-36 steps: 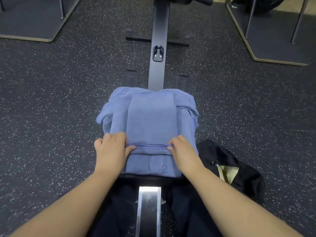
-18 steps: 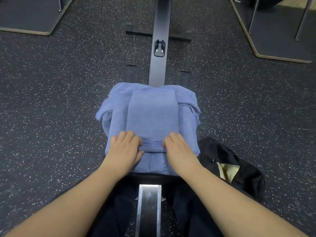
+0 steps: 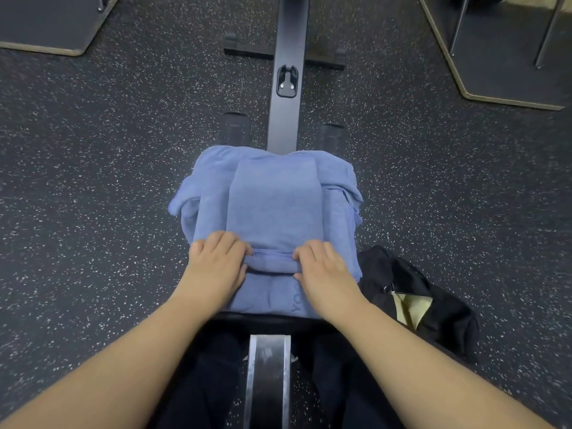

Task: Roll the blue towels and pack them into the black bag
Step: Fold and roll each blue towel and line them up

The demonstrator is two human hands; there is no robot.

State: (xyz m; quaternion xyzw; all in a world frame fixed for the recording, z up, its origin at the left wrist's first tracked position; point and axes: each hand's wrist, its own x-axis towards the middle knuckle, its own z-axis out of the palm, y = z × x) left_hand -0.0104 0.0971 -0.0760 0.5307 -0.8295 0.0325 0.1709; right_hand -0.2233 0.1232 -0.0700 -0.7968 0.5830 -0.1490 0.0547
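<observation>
Fingers (image 3: 223, 243) of both hands curl over the near hemmed edge of the top blue towel (image 3: 274, 199), thumbs tucked under the started roll. Left hand (image 3: 215, 267) grips its left end, right hand (image 3: 325, 269) its right end; a short fold of cloth is bunched between them.

Nearest: bare forearms, dark trousers, a brushed metal rail (image 3: 267, 376) running between the legs.

Towel pile (image 3: 337, 212) sits on a black padded seat (image 3: 263, 318) over the rail. Soft terry, stitched hem; the top one is folded into a long strip, looser ones are rumpled under it and hang off both sides. Faint tone-on-tone lettering on the near flap (image 3: 296, 300), looks like "YO...", rest unreadable.

Black bag (image 3: 399, 283) lies on the floor just right of the seat, touching the towel's hanging corner. Soft fabric, slumped, mouth open; a pale yellow-green piece (image 3: 413, 308) shows inside, and a small metal zip pull. No towel visible inside.

Floor (image 3: 93, 181) is dark speckled rubber. Farther off, the rail's black beam (image 3: 288, 41) with crossbar and clip, two black pads, and mats with tan edges at both upper corners.
</observation>
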